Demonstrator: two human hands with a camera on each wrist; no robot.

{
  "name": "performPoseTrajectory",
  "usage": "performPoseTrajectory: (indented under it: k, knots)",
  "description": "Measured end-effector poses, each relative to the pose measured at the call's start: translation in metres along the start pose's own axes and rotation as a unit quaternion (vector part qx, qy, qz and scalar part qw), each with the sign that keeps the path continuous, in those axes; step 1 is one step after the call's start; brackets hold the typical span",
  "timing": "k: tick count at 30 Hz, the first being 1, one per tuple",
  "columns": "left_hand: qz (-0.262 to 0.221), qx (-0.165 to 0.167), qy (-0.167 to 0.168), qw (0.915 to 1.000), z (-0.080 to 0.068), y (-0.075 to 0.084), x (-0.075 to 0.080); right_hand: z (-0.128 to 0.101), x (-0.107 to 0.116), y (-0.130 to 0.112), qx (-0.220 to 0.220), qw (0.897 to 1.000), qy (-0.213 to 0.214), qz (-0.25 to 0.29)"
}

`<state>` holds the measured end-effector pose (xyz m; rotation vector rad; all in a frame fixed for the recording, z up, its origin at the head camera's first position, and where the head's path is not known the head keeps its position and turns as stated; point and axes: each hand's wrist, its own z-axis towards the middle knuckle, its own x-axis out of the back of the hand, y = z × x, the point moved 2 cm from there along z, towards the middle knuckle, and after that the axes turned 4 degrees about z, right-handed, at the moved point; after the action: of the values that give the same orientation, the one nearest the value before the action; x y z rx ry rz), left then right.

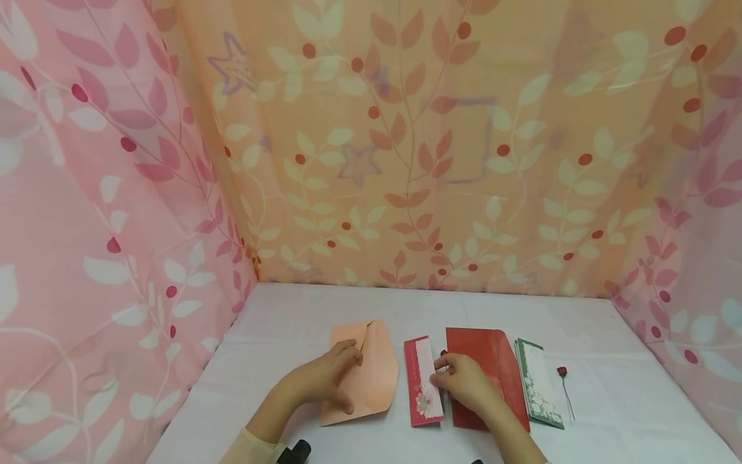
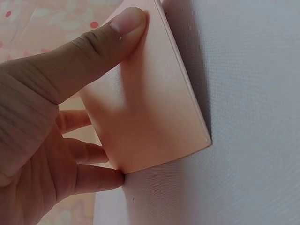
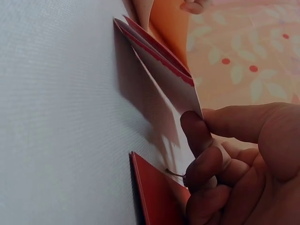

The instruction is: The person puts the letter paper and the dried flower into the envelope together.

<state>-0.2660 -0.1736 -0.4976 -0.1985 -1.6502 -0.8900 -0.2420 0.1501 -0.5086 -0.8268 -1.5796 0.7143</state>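
Note:
My left hand (image 1: pixel 324 377) spans the left part of a peach envelope (image 1: pixel 379 374). In the left wrist view the thumb lies on the envelope's face, with the other fingers around its far edge. A folded red-and-white floral card (image 1: pixel 423 380) stands partly open beside it. My right hand (image 1: pixel 466 383) pinches this card's right edge between thumb and finger. The right wrist view shows a thin dark stem (image 3: pixel 176 174) held in the curled fingers of that hand; a small red rose head (image 1: pixel 443 352) peeks out above them. Under the right hand lies a red envelope (image 1: pixel 478 345).
Right of the red envelope lies a green-and-white floral card (image 1: pixel 539 383). Farther right is another small red rose (image 1: pixel 562 372) on a thin stem. All lie on a white-covered table (image 1: pixel 278 309), enclosed by leaf-patterned curtains (image 1: pixel 406 129) at the back and sides.

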Motion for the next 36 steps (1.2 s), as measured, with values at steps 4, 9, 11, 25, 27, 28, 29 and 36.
performPoseTrajectory:
  k: [4, 9, 11, 25, 27, 28, 29, 36]
  knots:
    - [0.001, -0.003, 0.001, 1.0000, 0.000, 0.001, 0.000, 0.000, 0.000, -0.001, -0.003, 1.000, -0.001, 0.010]
    - [-0.003, -0.004, -0.001, 1.0000, 0.000, 0.002, 0.001, -0.001, 0.004, -0.004, 0.012, 1.000, 0.016, 0.010]
    - [-0.004, -0.003, -0.001, 1.0000, 0.000, 0.002, 0.001, -0.001, 0.006, -0.005, 0.012, 1.000, 0.026, 0.012]
    - [-0.004, -0.001, 0.000, 1.0000, -0.001, 0.004, 0.003, 0.007, 0.001, -0.021, 0.030, 0.998, 0.028, 0.052]
    - [-0.003, -0.002, -0.001, 1.0000, -0.001, 0.005, 0.003, 0.009, -0.001, -0.025, 0.033, 0.998, 0.028, 0.054]
    - [-0.001, -0.003, 0.000, 1.0000, -0.001, 0.004, 0.003, 0.010, -0.003, -0.026, 0.034, 0.998, 0.027, 0.054]
    - [0.000, -0.005, 0.001, 1.0000, -0.001, 0.004, 0.003, 0.011, -0.004, -0.028, 0.035, 0.998, 0.026, 0.054]
    - [-0.002, -0.004, 0.001, 1.0000, -0.001, 0.004, 0.003, 0.016, -0.016, -0.037, 0.041, 0.997, 0.016, 0.059]
